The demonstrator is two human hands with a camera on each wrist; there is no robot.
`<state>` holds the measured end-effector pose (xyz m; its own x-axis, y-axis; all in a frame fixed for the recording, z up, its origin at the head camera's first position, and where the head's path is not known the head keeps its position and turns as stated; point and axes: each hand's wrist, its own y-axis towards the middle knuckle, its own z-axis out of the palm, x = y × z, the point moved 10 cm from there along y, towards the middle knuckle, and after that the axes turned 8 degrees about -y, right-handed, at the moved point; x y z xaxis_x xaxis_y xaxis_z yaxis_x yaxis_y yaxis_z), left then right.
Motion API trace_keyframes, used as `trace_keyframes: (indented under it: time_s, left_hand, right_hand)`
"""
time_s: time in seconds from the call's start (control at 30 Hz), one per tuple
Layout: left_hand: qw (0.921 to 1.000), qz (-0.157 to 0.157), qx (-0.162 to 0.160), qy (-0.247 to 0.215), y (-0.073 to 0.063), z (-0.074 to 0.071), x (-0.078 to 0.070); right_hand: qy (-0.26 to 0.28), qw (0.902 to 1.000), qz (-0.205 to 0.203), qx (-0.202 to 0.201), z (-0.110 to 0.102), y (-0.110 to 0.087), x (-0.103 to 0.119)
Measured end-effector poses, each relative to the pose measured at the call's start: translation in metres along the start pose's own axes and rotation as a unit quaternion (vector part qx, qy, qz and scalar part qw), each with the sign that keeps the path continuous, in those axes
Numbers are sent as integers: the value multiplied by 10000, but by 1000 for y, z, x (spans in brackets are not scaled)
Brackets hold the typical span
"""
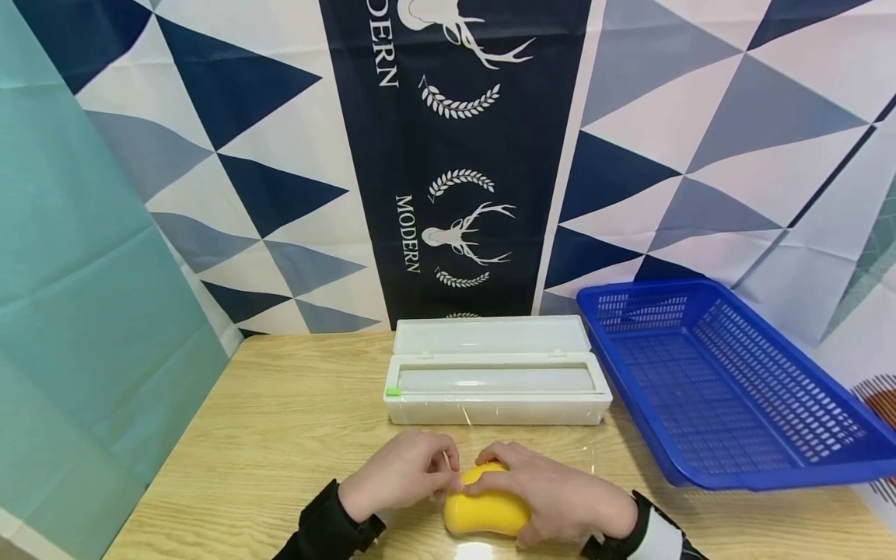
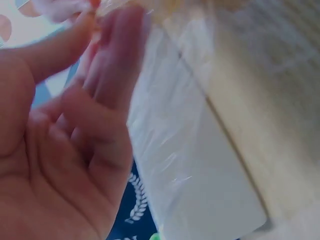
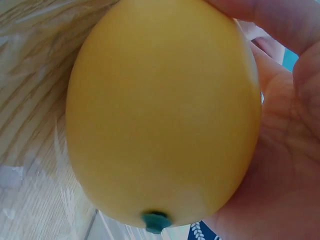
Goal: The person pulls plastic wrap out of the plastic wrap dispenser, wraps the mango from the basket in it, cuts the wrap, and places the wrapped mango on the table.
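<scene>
A smooth yellow fruit [image 1: 488,509] with a small green stem [image 3: 156,221] lies on its side near the front of the table. My right hand [image 1: 560,490] grips it, thumb and fingers curled round its sides. At the fruit's left end my left hand [image 1: 413,470] has thumb and fingertips together, pinching clear cling film [image 2: 170,100]. The film looks wrinkled in the left wrist view and spreads over the wood beside the fruit. Behind both hands stands a white cling film dispenser [image 1: 497,411], its lid [image 1: 490,336] raised and a green slider [image 1: 393,392] at its left end.
A blue plastic basket [image 1: 633,397] sits at the right, tilted along the table's side. The wood-grain table [image 1: 280,435] extends to the left of the hands. A patterned cloth [image 1: 280,155] hangs behind, and a teal sheet [image 1: 77,272] hangs at the left.
</scene>
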<state>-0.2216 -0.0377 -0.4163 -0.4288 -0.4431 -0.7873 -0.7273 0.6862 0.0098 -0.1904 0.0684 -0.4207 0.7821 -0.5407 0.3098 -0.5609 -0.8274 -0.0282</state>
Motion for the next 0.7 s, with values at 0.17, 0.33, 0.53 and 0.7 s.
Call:
trace_keyframes:
  time_s: [0.17, 0.33, 0.53, 0.7]
  left_hand:
    - [9985, 136, 287, 449, 0, 0, -6]
    - [9980, 18, 214, 602, 2, 0, -3]
    - [9940, 125, -102, 1078, 2, -4, -8]
    - [9901, 297, -313, 1336, 2, -4, -14]
  right_hand:
    - [-50, 10000, -65, -46, -1, 0, 1]
    - [-24, 10000, -53, -16, 0, 0, 1]
    - [30, 10000, 56, 61, 1, 1, 0]
    - [-13, 9999, 111, 52, 1, 1, -1]
